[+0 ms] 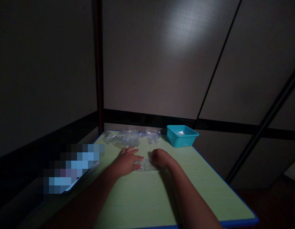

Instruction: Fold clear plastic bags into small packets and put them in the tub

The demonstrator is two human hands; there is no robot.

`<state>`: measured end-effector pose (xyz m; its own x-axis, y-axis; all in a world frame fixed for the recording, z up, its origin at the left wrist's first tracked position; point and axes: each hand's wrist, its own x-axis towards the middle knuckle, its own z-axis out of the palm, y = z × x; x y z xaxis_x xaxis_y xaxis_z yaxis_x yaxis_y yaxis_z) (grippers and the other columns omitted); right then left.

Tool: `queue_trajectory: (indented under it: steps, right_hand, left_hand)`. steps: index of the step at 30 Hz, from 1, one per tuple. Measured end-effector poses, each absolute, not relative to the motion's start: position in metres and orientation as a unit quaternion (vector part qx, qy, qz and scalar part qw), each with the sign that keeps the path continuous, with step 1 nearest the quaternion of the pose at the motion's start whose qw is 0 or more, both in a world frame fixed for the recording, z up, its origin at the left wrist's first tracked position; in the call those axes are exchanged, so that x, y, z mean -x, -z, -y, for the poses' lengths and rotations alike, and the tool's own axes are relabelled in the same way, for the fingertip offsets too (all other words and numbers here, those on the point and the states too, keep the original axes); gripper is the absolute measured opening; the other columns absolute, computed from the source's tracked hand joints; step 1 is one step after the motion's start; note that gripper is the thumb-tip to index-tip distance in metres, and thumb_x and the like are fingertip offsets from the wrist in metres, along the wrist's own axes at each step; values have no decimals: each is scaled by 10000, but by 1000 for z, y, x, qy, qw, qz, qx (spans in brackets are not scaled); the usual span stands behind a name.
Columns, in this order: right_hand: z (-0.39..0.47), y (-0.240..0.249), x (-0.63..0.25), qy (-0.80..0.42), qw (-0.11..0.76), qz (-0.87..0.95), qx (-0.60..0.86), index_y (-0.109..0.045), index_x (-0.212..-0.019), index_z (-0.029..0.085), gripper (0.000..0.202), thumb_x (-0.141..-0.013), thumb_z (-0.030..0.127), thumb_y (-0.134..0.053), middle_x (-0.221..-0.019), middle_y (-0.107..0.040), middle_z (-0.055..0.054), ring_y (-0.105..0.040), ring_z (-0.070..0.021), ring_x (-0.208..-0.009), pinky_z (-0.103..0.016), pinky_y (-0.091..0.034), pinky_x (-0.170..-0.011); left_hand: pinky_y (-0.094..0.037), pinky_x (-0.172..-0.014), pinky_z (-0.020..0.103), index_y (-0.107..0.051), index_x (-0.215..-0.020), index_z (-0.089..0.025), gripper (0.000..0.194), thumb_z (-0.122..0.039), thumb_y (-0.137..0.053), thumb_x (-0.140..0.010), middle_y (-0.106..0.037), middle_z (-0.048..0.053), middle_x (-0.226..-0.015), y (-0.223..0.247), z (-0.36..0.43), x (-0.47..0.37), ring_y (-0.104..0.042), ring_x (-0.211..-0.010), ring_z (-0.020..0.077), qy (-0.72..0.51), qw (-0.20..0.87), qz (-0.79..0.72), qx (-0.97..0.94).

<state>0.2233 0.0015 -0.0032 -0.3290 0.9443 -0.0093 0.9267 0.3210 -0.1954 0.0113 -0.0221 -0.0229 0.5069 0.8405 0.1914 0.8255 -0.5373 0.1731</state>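
A light green desk (137, 200) with blue edging stands before smooth grey-brown panels (149, 70), which are split by slanting dark seams and crossed low down by a black band (137, 117). A pale glow (187, 25) shines high on the far panel. The left wall (42, 63) is dim; dark reddish floor (278, 203) shows at right.
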Motion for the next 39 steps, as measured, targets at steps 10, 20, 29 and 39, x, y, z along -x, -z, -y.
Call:
queue_trajectory:
  steps: [10,20,29,39]
  right_hand:
    - [-4,6,-223,-92,69,807,580,-646,-811,171,157,-721,252,-547,-827,-661,-56,-554,-139,-716,-209,-315,-588]
    - [-3,6,-225,-102,95,787,601,-641,-799,178,157,-688,282,-604,-797,-654,-40,-547,-127,-689,-202,-309,-561]
    - [-17,4,-264,-142,146,732,650,-657,-762,126,263,-704,378,-607,-659,-650,-54,-526,-115,-557,-203,-322,-497]
    - [-12,7,-265,-249,207,675,663,-617,-758,128,129,-716,238,-564,-549,-619,-18,-478,-74,-388,-175,-346,-411]
  left_hand:
    - [-63,-1023,525,-500,-1163,-437,420,-565,-509,-764,-299,-6,-1417,20,27,-13,-119,-1325,284,-129,44,-439,-888]
    - [-89,-1000,575,-449,-1195,-466,485,-613,-501,-736,-265,18,-1428,21,28,-13,-93,-1324,325,-117,53,-463,-877]
    - [-94,-1006,548,-430,-1219,-452,485,-609,-459,-761,-259,30,-1429,22,27,-12,-70,-1329,311,-98,36,-507,-856]
    - [-115,-983,574,-420,-1232,-441,472,-522,-484,-771,-318,55,-1404,22,28,-13,-120,-1320,318,-105,32,-536,-837]
